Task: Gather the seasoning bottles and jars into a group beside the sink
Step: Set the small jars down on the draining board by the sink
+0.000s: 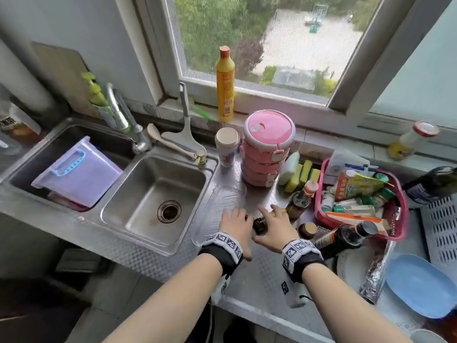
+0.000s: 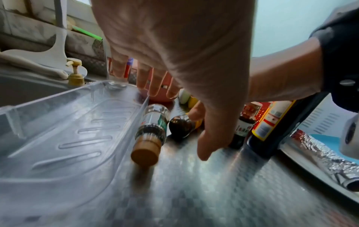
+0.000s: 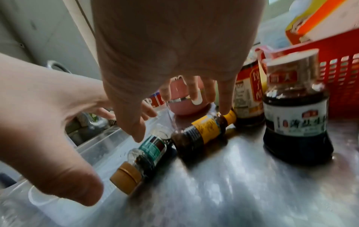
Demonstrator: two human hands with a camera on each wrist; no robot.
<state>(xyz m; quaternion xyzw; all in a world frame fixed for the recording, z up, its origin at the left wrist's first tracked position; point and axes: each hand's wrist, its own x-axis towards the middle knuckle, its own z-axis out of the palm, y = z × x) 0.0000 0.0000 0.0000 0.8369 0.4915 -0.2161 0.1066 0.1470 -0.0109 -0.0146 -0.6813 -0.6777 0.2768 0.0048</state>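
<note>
With both hands spread, left hand [image 1: 236, 225] and right hand [image 1: 274, 227] should grip each lying bottle [image 3: 205, 132] mid-body and stand it upright at the tray's [image 2: 58, 122] three o'clock.

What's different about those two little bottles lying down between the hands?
The pepper bottle is clear glass with a tan cap and teal label; the brown bottle is dark with a yellow label and cap. The pepper bottle lies against the clear tray; the brown bottle lies farther from it. Both lie on their sides on the steel counter.
</note>
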